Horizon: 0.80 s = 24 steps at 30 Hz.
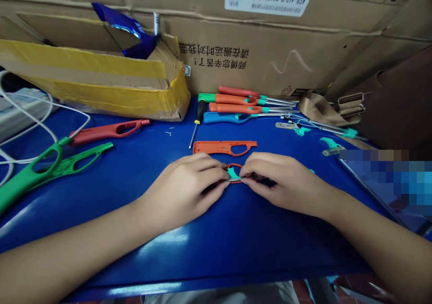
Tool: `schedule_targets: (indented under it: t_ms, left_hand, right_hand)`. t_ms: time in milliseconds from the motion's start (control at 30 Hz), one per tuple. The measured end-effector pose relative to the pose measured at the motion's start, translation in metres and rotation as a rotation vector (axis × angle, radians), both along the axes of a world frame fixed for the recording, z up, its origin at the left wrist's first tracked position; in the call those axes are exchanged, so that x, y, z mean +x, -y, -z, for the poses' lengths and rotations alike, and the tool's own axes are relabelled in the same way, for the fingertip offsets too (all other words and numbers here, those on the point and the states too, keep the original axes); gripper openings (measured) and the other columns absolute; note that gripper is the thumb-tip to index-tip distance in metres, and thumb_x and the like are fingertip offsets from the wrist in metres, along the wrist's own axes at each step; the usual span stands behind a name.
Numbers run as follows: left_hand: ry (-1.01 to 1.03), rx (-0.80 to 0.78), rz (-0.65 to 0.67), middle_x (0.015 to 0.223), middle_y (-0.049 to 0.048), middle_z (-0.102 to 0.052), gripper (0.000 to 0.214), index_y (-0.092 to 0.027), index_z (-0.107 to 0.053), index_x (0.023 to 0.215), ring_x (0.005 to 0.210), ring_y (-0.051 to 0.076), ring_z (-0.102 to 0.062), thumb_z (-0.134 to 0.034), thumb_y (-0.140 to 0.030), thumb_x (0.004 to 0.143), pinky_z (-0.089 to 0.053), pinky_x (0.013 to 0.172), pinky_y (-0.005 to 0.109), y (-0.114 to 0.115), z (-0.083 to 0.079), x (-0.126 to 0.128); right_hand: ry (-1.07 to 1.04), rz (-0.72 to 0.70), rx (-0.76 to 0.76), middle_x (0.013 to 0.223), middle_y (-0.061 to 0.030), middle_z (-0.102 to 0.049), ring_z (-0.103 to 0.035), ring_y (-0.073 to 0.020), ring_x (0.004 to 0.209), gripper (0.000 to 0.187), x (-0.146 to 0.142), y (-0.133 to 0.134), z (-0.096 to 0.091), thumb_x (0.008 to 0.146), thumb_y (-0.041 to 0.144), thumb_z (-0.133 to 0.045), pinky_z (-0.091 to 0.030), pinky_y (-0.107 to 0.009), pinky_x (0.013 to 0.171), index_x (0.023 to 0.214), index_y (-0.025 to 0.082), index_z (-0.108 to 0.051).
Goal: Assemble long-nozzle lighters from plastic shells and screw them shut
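Note:
Both hands meet over an orange lighter casing half (235,165) with a teal trigger (232,173) in its loop. My left hand (189,182) is closed around the casing's left part, thumb and fingertips at the trigger. My right hand (280,178) pinches at the right side of the loop, its fingertips close to the trigger. The hands hide most of this casing. Just beyond them lies a second, bare orange casing half (216,148), hollow side up. A screwdriver (198,117) with a black handle lies behind it, and small screws (169,133) are to its left.
Several gas lighters (232,108) lie at the back against a large cardboard box (216,25). Green casing halves (43,171) and a red casing (108,132) lie left, beside white cables (69,126). A yellow-taped box (135,97) stands back left. Right are teal parts (329,143) and a tablet-like device (371,191).

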<state>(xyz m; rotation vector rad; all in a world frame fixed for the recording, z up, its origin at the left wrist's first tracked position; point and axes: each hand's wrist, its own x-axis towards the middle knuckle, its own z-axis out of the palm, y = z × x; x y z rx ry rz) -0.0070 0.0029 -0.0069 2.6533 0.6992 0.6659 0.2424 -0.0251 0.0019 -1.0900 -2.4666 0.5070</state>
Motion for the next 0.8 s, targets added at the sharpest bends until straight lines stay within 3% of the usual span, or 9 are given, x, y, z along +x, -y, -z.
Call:
schedule_targets:
  t_ms: [200, 400, 800]
  left_hand:
    - [0.009, -0.067, -0.084, 0.096, 0.0055, -0.074, 0.014, -0.018, -0.074, 0.098, 0.093, 0.023, -0.068, -0.061, -0.023, 0.097, -0.056, 0.084, 0.038, 0.0031, -0.0018, 0.0038]
    - [-0.006, -0.061, -0.06, 0.109, 0.0055, -0.071, 0.013, -0.02, -0.074, 0.097, 0.101, 0.023, -0.067, -0.061, -0.021, 0.097, -0.055, 0.088, 0.039, 0.0043, -0.0012, 0.0039]
    - [0.044, -0.117, -0.079, 0.108, 0.0042, -0.073, 0.011, -0.021, -0.075, 0.094, 0.099, 0.022, -0.068, -0.066, -0.025, 0.095, -0.056, 0.088, 0.039, 0.0034, 0.0002, 0.0049]
  right_hand:
    - [0.008, 0.008, -0.047, 0.098, -0.0007, -0.068, -0.062, -0.0144, 0.088, 0.01, -0.0007, 0.0026, -0.0001, 0.097, 0.014, -0.057, -0.046, -0.026, 0.077, 0.101, 0.021, -0.063]
    - [-0.006, 0.017, -0.101, 0.095, 0.0002, -0.067, -0.06, -0.0138, 0.085, 0.008, -0.0033, 0.0034, -0.0042, 0.095, 0.015, -0.059, -0.045, -0.026, 0.076, 0.099, 0.021, -0.063]
    - [-0.008, 0.006, -0.082, 0.096, -0.0009, -0.068, -0.062, -0.0141, 0.086, 0.006, -0.0034, 0.0034, -0.0034, 0.097, 0.017, -0.059, -0.045, -0.025, 0.076, 0.096, 0.021, -0.063]
